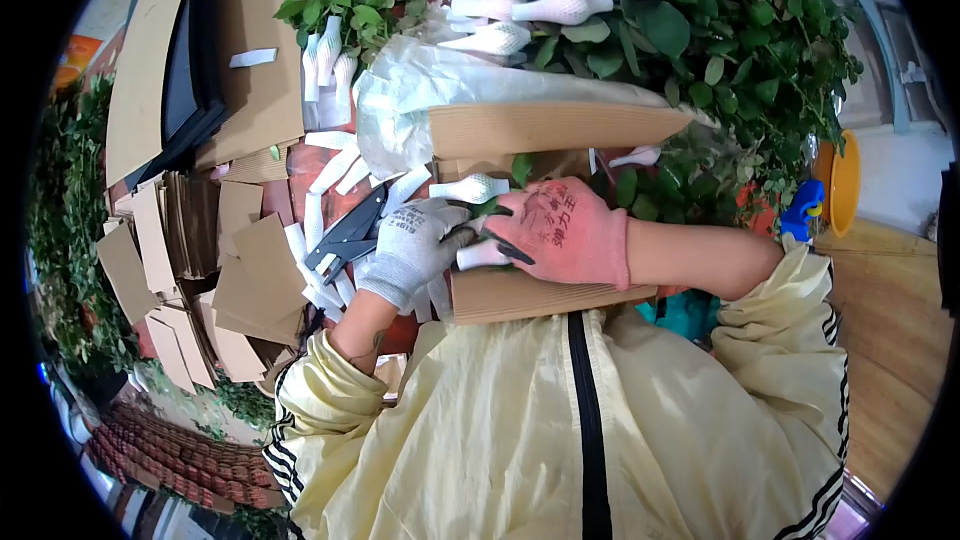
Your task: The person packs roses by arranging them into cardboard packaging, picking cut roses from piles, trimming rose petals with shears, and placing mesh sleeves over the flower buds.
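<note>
My right hand (570,233), in a pink glove with black print, is closed around a rose in a white net sleeve (482,255); the sleeve's end sticks out past the thumb. Right up against it, my left hand (415,248) wears a grey glove, its fingers bent together; what they grip is hidden. A black stapler-like tool (345,235) lies beside the left hand. Just above both hands another netted rose (470,188) rests in a cardboard wrap (550,298), whose upper flap (555,130) stands behind the hands.
Many netted roses (565,6) with leafy stems (760,30) are piled at the back on clear plastic film (480,82). Cut cardboard pieces (265,280) are heaped at left. White sleeves (335,168) lie loose near the tool. A yellow round object (846,183) and a blue item (800,208) are at right.
</note>
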`<action>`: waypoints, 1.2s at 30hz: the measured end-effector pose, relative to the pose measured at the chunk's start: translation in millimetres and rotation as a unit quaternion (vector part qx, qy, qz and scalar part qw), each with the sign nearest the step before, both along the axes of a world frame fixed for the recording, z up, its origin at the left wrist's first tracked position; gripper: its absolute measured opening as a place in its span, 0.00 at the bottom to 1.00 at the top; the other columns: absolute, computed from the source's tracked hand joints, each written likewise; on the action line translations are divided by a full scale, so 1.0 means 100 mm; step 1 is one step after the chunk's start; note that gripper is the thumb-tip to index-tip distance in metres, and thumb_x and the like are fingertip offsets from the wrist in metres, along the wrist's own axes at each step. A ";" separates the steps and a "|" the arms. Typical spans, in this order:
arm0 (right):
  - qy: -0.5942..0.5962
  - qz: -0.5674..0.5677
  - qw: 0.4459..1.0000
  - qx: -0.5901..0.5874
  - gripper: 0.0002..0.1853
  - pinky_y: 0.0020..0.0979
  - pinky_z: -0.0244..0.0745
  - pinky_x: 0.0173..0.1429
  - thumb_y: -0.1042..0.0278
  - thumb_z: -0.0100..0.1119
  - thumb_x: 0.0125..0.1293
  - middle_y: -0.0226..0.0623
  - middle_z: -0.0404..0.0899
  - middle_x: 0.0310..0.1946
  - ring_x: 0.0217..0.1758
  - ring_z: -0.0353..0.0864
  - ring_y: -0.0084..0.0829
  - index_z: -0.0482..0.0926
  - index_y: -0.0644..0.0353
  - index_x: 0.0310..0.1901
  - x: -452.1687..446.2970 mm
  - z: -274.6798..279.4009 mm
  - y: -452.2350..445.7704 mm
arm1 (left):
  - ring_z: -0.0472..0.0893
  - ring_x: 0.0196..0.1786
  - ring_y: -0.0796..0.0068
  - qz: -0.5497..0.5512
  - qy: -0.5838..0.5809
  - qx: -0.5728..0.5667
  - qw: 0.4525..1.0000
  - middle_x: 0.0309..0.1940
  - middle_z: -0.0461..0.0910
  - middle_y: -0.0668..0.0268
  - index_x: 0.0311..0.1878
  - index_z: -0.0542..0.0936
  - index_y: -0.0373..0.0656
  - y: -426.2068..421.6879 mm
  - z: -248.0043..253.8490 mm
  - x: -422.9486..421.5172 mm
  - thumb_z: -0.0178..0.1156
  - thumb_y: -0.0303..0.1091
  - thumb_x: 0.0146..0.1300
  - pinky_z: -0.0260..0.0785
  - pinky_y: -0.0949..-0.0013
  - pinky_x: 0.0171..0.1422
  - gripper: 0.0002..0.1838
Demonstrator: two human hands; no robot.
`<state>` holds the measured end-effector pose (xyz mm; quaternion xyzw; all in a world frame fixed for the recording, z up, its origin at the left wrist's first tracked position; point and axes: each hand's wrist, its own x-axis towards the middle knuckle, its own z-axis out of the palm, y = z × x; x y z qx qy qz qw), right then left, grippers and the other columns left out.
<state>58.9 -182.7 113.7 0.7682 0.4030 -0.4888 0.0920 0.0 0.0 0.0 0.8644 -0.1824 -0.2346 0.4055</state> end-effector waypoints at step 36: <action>-0.217 0.112 0.916 0.317 0.16 0.35 0.73 0.38 0.67 0.51 0.58 0.42 0.75 0.38 0.40 0.79 0.39 0.71 0.55 0.49 0.38 -0.63 -0.08 | 0.76 0.50 0.53 0.020 -0.028 0.149 0.988 0.47 0.74 0.51 0.57 0.69 0.40 0.17 0.36 0.36 0.66 0.51 0.48 0.69 0.58 0.51 0.36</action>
